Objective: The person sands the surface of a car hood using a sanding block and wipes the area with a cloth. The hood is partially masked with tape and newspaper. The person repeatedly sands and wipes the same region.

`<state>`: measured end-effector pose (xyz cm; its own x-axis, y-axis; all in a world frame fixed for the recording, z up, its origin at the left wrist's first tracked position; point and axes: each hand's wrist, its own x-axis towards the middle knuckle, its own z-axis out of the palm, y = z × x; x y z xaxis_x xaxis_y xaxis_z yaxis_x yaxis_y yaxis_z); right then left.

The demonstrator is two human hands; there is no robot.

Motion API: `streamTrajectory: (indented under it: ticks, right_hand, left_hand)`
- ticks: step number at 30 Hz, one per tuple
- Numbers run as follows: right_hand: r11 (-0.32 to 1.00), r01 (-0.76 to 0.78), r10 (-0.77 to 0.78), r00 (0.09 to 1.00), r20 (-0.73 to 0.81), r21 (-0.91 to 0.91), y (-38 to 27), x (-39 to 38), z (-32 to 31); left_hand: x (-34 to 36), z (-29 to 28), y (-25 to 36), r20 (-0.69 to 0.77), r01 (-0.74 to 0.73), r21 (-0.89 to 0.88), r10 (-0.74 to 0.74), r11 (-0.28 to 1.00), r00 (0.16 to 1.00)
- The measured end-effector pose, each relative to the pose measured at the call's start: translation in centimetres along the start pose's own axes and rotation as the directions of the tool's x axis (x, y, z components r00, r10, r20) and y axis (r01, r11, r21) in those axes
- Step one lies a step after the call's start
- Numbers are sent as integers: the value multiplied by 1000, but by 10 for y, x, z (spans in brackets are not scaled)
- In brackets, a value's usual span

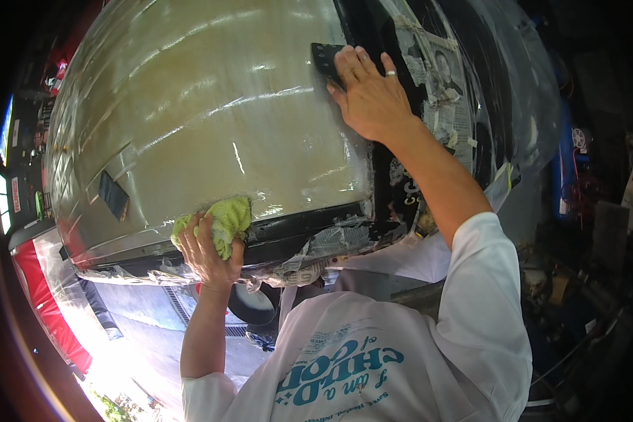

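Here, my left grip curls snugly around a green cloth, likely soft and best bunched, at the near edge of the wet panel, while farther off my right grip presses, fingers extended, on a dark sheet, probably thin, slippery, best held mid-face.

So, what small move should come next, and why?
Perhaps the right hand should slide the dark pad a little along the shiny panel: that hand lies over the pad near the panel's right edge, the surface looks wet, and the left hand holds the green cloth at the lower edge.
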<state>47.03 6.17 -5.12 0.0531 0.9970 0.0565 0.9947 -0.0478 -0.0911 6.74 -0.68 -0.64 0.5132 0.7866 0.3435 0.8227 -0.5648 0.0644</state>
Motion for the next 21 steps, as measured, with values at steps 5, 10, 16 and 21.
streamTrajectory:
  ticks: [5, 10, 16, 21]
  right_hand:
    - [991, 102, -100, 995, -26, 84, -4, -59, 8]
    - [995, 65, -66, 998, 14, 79, 6, -13, -5]
    - [995, 74, -72, 997, -37, 64, 3, -39, 6]
    - [997, 48, -47, 999, -7, 62, 11, -7, 7]
  left_hand:
    - [-1, -7, 3, 21, 9, 17, -9, 1000, 1000]
    - [0, -2, 2, 9, -10, 11, 10, 1000, 1000]
    - [0, -5, 3, 14, 11, -15, -11, 1000, 1000]
    - [1, -1, 0, 28, 24, -34, -24, 999, 999]
